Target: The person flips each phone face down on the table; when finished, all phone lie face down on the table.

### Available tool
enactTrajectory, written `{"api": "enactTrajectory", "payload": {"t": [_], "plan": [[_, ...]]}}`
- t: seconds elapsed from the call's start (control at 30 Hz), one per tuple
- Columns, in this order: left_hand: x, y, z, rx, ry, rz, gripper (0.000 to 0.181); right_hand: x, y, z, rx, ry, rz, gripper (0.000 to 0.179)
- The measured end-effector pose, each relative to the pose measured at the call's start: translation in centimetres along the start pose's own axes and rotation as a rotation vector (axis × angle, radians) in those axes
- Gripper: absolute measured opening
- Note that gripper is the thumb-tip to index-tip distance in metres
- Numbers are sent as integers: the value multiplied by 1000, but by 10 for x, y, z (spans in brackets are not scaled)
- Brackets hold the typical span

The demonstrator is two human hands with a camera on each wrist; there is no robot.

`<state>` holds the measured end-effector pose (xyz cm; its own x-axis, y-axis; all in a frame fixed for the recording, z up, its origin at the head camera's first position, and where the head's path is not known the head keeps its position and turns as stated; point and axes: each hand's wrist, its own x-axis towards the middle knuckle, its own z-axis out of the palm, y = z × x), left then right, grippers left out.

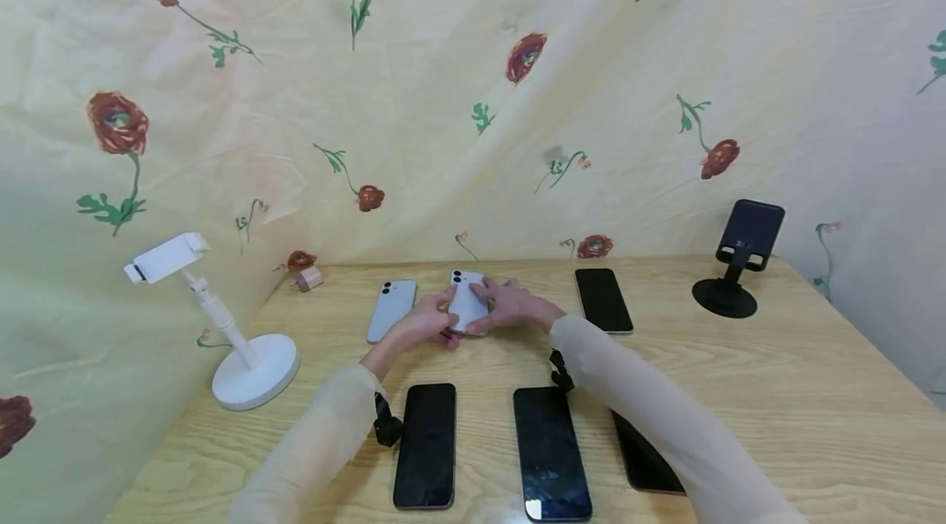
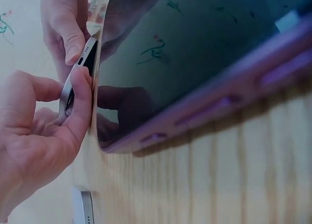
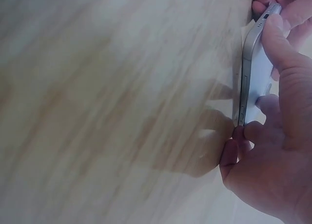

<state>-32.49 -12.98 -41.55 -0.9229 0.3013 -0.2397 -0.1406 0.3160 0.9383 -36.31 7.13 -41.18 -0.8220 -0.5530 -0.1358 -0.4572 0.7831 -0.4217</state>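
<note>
A white smartphone (image 1: 467,304) is at the back middle of the wooden table, its back and camera lenses facing up. My left hand (image 1: 424,321) pinches its near left corner; in the left wrist view the near end of the phone (image 2: 67,93) is tipped up between thumb and fingers. On the other side my right hand (image 1: 512,304) holds the right edge, and the right wrist view has its thumb (image 3: 282,48) on the back near the bottom end of the phone (image 3: 258,63). A pale blue smartphone (image 1: 392,310) lies face down just left of my left hand.
Screen-up dark phones lie near my forearms: one on the left (image 1: 425,446), one in the middle (image 1: 552,450) and one partly under the right sleeve (image 1: 646,454). Another dark phone (image 1: 603,300) lies back right. A white stand (image 1: 254,376), pink charger plug (image 1: 308,278) and black stand (image 1: 725,298) flank them.
</note>
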Motion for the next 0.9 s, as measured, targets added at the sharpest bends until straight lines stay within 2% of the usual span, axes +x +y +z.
{"api": "enactTrajectory", "payload": {"t": [0.17,0.4,0.67,0.9], "plan": [[0,2,1,75,8,-12,74,0,0,1,26,0,-3,94],[-3,10,3,324,37,-5,79,-1,-1,0,0,-12,17,94],[0,15,3,509,51,-8,78,-1,-1,0,4,-20,14,96],[2,19,5,576,61,-40,77,-2,-4,0,-13,-15,14,93]]}}
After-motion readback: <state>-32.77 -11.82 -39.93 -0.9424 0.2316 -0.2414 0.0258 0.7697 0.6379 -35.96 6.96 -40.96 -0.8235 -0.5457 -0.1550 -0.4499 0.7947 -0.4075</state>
